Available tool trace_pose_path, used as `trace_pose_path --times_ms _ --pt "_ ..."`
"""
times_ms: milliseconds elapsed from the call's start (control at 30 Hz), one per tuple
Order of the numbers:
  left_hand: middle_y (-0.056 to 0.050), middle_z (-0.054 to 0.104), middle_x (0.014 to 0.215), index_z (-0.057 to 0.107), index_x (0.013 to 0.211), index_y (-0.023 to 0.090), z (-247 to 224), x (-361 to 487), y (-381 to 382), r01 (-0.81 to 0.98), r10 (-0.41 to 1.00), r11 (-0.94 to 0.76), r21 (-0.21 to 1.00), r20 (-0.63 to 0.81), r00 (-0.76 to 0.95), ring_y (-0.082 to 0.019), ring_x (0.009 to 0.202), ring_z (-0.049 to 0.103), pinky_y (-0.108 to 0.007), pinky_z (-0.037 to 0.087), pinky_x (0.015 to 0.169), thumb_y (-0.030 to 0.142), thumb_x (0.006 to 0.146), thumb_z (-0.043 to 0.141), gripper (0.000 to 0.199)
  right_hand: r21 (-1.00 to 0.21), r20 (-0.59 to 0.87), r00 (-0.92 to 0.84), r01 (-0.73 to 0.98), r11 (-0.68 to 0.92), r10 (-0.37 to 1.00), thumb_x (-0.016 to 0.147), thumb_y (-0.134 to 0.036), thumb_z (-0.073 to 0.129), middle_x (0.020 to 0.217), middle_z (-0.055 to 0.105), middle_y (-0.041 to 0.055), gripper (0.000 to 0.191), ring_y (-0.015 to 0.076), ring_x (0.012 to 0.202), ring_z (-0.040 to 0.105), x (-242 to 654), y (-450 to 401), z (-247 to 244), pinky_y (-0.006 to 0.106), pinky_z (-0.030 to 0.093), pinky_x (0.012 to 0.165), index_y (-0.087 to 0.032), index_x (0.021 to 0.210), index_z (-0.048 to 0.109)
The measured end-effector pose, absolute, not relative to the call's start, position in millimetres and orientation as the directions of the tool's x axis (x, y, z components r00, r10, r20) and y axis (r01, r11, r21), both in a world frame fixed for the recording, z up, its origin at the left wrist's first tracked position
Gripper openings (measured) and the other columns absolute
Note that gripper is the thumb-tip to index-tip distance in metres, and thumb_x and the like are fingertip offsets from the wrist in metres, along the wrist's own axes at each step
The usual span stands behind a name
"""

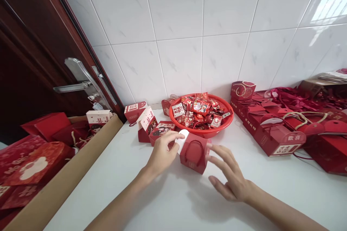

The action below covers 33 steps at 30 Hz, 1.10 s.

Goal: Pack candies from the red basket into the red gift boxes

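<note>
In the middle of the white table, a small red gift box (192, 157) with a dark red cord handle stands tilted. At its left, my left hand (165, 148) pinches the box's white rounded flap (183, 134) between thumb and fingers. On the other side, my right hand (229, 173) has its fingers spread, with the fingertips at or very near the box's right edge; I cannot tell if they touch. Just behind the box is a red plastic basket (230, 116) heaped with red-wrapped sweets (199, 110).
Several red boxes (148, 122) stand left of the basket. Rows of red gift boxes (273, 133) fill the right side, with dark red ribbons (288, 96) behind. A cardboard carton (81, 173) of red boxes sits at the left, below a door handle (73, 86). A tiled wall (179, 7) closes the back.
</note>
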<state>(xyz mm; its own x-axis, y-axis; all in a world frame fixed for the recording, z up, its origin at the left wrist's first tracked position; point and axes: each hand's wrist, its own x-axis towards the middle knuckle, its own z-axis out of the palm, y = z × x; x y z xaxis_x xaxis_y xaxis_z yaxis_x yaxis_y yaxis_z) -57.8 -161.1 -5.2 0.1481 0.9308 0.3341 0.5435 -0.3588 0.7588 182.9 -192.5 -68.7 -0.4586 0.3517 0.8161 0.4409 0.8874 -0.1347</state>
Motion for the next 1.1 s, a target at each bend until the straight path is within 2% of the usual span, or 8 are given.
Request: trace_pose_path --times_ms 167,367,533,633,733,900,1000,1100 --pt "-0.008 0.07 0.106 0.078 0.098 0.021 -12 -58 -167 0.55 0.952 -0.306 0.777 0.265 0.156 -0.021 0.092 0.068 -0.027 0.054 0.065 0.02 0.084 0.045 0.035 -0.37 0.707 -0.407 0.484 0.793 0.578 0.099 -0.026 0.051 0.141 0.057 0.016 0.046 0.0308 0.129 0.056 183 -187 -52 0.049 0.051 0.101 -0.026 0.145 0.044" --pt "-0.008 0.071 0.109 0.078 0.111 0.019 -15 -59 -155 0.573 0.969 -0.238 0.784 0.148 0.2 -0.021 0.096 0.068 -0.033 0.056 0.082 0.015 0.085 0.042 0.044 -0.653 0.602 -0.364 0.288 0.701 0.711 0.095 -0.034 0.063 0.123 0.068 0.0111 0.011 0.0253 0.111 0.067 193 -183 -37 0.037 0.056 0.092 -0.023 0.097 0.066" --pt "-0.008 0.071 0.111 0.079 0.109 0.019 -16 -54 -146 0.55 0.98 -0.168 0.818 0.081 0.179 -0.021 0.096 0.067 -0.034 0.054 0.088 0.013 0.081 0.046 0.044 -0.741 0.488 -0.467 0.224 0.633 0.737 0.094 -0.034 0.065 0.113 0.072 0.009 0.035 0.0235 0.103 0.069 207 -178 -27 0.036 0.055 0.088 -0.02 0.063 0.063" --pt "-0.008 0.071 0.11 0.08 0.101 0.02 -13 -49 -146 0.534 0.979 -0.152 0.832 0.052 0.198 -0.022 0.096 0.066 -0.033 0.052 0.088 0.017 0.08 0.048 0.039 -0.732 0.424 -0.52 0.285 0.618 0.742 0.088 -0.033 0.073 0.12 0.069 0.0099 0.03 0.0253 0.108 0.067 211 -175 -31 0.038 0.055 0.089 -0.019 0.063 0.062" --pt "-0.006 0.07 0.104 0.079 0.089 0.019 -9 -45 -147 0.503 0.973 -0.132 0.854 0.015 0.229 -0.023 0.096 0.064 -0.033 0.05 0.087 0.028 0.08 0.053 0.029 -0.689 0.43 -0.55 0.312 0.654 0.716 0.086 -0.032 0.075 0.13 0.064 0.0114 0.015 0.0268 0.117 0.064 212 -174 -36 0.04 0.054 0.096 -0.021 0.079 0.069" --pt "0.002 0.055 0.066 0.056 0.063 0.019 -7 -43 -147 0.354 0.96 -0.021 0.935 -0.08 0.268 -0.017 0.07 0.053 -0.029 0.042 0.07 0.055 0.083 0.055 0.041 -0.561 0.459 -0.625 0.348 0.751 0.632 0.094 -0.03 0.065 0.138 0.057 0.0119 0.012 0.0266 0.125 0.058 211 -177 -35 0.039 0.052 0.101 -0.025 0.093 0.076" --pt "0.004 0.048 0.062 0.046 0.057 0.018 -3 -48 -149 0.352 0.941 -0.009 0.936 -0.112 0.321 -0.014 0.065 0.048 -0.027 0.038 0.065 0.05 0.078 0.065 0.042 -0.488 0.482 -0.646 0.363 0.794 0.592 0.096 -0.026 0.061 0.138 0.057 0.0118 0.016 0.0257 0.122 0.06 209 -179 -32 0.038 0.053 0.098 -0.026 0.095 0.077" --pt "0.003 0.059 0.071 0.059 0.075 0.018 3 -58 -152 0.347 0.871 -0.022 0.938 -0.152 0.468 -0.015 0.072 0.056 -0.027 0.043 0.07 0.04 0.071 0.075 0.028 -0.39 0.555 -0.628 0.384 0.837 0.546 0.097 -0.021 0.059 0.137 0.058 0.013 0.021 0.0252 0.119 0.062 207 -180 -33 0.038 0.054 0.096 -0.028 0.11 0.073"
